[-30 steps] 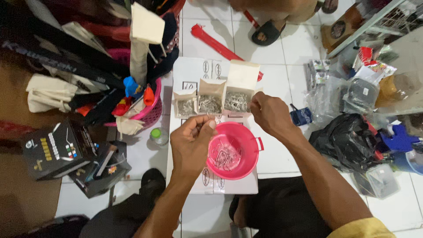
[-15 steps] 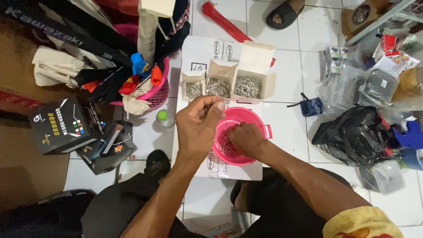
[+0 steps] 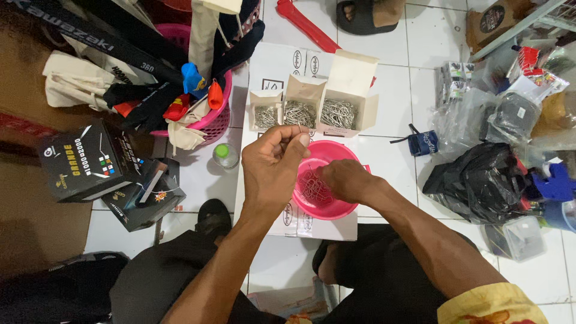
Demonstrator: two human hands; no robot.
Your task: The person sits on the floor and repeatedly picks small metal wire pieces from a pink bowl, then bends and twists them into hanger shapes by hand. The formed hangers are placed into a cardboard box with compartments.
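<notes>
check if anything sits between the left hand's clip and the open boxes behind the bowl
Nothing visible does. The left hand pinches a wire clip just in front of the three open boxes, with only bare space between. The right hand is down in the pink bowl.

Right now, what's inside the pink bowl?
The pink bowl holds a loose heap of thin metal wire clips. The right hand reaches into it, and its fingers cover part of the heap, so whatever lies beneath them cannot be seen.
</notes>
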